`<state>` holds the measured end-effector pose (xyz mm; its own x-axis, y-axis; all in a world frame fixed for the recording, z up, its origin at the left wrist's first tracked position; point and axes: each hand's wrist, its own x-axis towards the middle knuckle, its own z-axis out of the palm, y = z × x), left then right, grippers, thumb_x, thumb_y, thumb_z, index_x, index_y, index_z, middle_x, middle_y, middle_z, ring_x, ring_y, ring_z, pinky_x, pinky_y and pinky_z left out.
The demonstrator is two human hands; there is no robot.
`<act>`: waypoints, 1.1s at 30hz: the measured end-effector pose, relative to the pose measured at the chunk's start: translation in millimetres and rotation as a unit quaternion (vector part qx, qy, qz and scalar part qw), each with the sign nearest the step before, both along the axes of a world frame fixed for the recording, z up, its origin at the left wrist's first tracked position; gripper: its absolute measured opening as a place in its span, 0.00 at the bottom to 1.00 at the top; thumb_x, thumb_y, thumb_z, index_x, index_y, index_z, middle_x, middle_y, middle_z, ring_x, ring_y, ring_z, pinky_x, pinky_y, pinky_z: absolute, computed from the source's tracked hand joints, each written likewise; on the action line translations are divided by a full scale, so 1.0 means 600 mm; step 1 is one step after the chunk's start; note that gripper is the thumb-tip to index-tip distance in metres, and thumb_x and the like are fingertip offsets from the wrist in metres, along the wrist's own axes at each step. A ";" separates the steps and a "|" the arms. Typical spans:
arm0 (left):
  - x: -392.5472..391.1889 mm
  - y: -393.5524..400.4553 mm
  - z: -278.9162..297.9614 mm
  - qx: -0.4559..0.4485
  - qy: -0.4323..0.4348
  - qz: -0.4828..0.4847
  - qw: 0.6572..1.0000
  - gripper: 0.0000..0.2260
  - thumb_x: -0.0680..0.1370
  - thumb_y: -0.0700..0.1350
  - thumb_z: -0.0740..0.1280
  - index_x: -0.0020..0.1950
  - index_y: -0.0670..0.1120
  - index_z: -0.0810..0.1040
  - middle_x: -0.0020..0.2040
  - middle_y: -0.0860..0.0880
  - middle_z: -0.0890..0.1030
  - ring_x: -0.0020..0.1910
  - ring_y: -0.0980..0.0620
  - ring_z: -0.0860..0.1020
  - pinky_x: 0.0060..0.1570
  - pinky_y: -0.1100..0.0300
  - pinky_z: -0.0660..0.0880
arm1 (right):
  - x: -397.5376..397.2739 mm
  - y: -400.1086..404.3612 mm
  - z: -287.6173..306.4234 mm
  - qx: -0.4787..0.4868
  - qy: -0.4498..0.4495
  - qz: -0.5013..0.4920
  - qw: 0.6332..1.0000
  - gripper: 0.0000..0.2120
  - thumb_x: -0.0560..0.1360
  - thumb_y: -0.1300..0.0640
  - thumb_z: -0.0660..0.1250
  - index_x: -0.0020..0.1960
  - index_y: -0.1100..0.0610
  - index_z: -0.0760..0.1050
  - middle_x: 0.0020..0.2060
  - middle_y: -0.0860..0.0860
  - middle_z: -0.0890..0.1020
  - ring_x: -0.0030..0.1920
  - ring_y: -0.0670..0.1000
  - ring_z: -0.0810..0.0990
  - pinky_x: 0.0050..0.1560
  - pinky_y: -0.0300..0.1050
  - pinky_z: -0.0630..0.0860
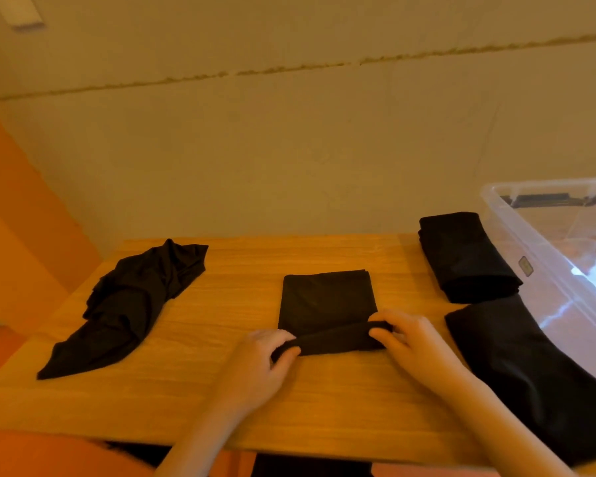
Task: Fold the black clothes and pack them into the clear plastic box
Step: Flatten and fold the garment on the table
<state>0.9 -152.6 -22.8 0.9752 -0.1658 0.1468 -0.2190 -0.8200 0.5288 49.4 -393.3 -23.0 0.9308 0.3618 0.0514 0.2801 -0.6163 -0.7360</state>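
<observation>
Black folded cloth rectangle (327, 301) lies mid-surface. My left hand (262, 366) and right hand (410, 342) pinch its near edge, lifting it. Clear plastic box (544, 242) sits far right.

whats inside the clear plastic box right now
No clothes show inside the clear plastic box; through its wall only glare and the wood below can be seen. Its right part is out of frame. Two folded black garments lie outside, beside it on the table.

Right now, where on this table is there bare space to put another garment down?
Bare wood lies between the crumpled garment and the half-folded garment, and along the near table edge. The right side is crowded: folded stack, flat garment, clear box.
</observation>
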 end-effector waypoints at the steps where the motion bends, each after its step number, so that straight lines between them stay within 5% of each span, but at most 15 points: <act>1: 0.003 -0.004 0.011 -0.061 0.008 0.009 0.998 0.05 0.79 0.47 0.62 0.51 0.58 0.75 0.48 0.63 0.76 0.46 0.67 0.75 0.46 0.75 0.69 | 0.000 0.002 0.003 0.056 0.020 -0.018 0.998 0.10 0.77 0.57 0.62 0.56 0.46 0.73 0.47 0.39 0.76 0.46 0.36 0.77 0.45 0.26 0.73; 5: 0.031 -0.019 0.032 -0.234 -0.006 0.083 0.969 0.06 0.78 0.45 0.63 0.42 0.55 0.75 0.41 0.55 0.78 0.44 0.65 0.77 0.39 0.70 0.74 | 0.021 0.018 0.016 0.180 0.027 -0.074 0.980 0.07 0.77 0.59 0.62 0.47 0.48 0.74 0.42 0.46 0.80 0.42 0.39 0.79 0.39 0.31 0.75; 9: 0.087 -0.035 0.032 -0.254 0.010 0.160 0.954 0.07 0.79 0.47 0.63 0.41 0.52 0.75 0.40 0.54 0.77 0.41 0.60 0.76 0.37 0.71 0.71 | 0.063 0.039 0.015 0.176 0.064 -0.139 0.973 0.04 0.78 0.56 0.61 0.45 0.54 0.73 0.38 0.51 0.78 0.36 0.46 0.77 0.30 0.33 0.72; 12: 0.126 -0.033 0.014 -0.269 0.063 0.214 0.937 0.06 0.77 0.50 0.64 0.47 0.48 0.76 0.44 0.53 0.77 0.49 0.52 0.77 0.45 0.62 0.74 | 0.090 0.050 0.006 0.166 0.105 -0.167 0.966 0.05 0.77 0.54 0.63 0.51 0.53 0.72 0.48 0.51 0.79 0.44 0.46 0.78 0.34 0.32 0.73; 15: 0.136 -0.022 -0.006 -0.286 0.119 0.237 0.921 0.07 0.76 0.48 0.67 0.51 0.47 0.76 0.47 0.54 0.75 0.53 0.52 0.74 0.52 0.57 0.74 | 0.109 0.049 -0.003 0.144 0.139 -0.162 0.966 0.16 0.75 0.55 0.66 0.62 0.54 0.71 0.57 0.49 0.76 0.57 0.51 0.76 0.45 0.37 0.75; 18: 0.132 -0.014 -0.021 -0.301 0.114 0.263 0.910 0.07 0.77 0.45 0.67 0.55 0.47 0.76 0.50 0.54 0.73 0.53 0.56 0.71 0.53 0.59 0.72 | 0.116 0.045 -0.011 0.113 0.144 -0.163 0.970 0.19 0.74 0.57 0.67 0.64 0.54 0.70 0.56 0.50 0.76 0.53 0.48 0.77 0.44 0.37 0.75; 22: 0.126 -0.023 -0.028 -0.237 0.028 0.288 0.927 0.04 0.76 0.44 0.67 0.50 0.51 0.74 0.45 0.58 0.73 0.50 0.58 0.73 0.47 0.65 0.70 | 0.120 0.053 -0.025 0.083 0.079 -0.212 0.971 0.12 0.78 0.56 0.62 0.60 0.57 0.73 0.47 0.47 0.76 0.41 0.40 0.72 0.35 0.31 0.68; 27: 0.132 -0.016 -0.038 -0.168 -0.016 0.274 0.947 0.04 0.76 0.44 0.67 0.49 0.51 0.75 0.46 0.55 0.76 0.48 0.57 0.76 0.43 0.68 0.71 | 0.123 0.062 -0.028 0.054 0.038 -0.214 0.975 0.09 0.78 0.56 0.62 0.56 0.57 0.75 0.38 0.43 0.73 0.38 0.41 0.74 0.35 0.31 0.68; 30: 0.137 -0.011 -0.038 -0.120 -0.001 0.266 0.957 0.09 0.76 0.45 0.67 0.56 0.49 0.76 0.53 0.52 0.78 0.54 0.55 0.77 0.51 0.63 0.74 | 0.120 0.064 -0.015 -0.029 0.002 -0.202 0.979 0.10 0.77 0.56 0.62 0.57 0.56 0.74 0.42 0.44 0.76 0.41 0.42 0.75 0.39 0.31 0.69; 33: 0.129 -0.018 -0.024 0.006 -0.063 0.217 0.974 0.14 0.78 0.46 0.64 0.64 0.49 0.73 0.61 0.53 0.75 0.61 0.56 0.72 0.60 0.64 0.69 | 0.104 0.076 0.006 -0.097 -0.166 -0.133 0.972 0.13 0.78 0.58 0.61 0.61 0.53 0.74 0.56 0.46 0.77 0.55 0.44 0.76 0.50 0.31 0.68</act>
<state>78.2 -163.1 -37.0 0.9280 0.2565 0.2702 0.0877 -0.8552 0.5109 112.0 -347.5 -19.6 0.9368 0.1440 0.3188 0.2941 -0.8175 -0.4951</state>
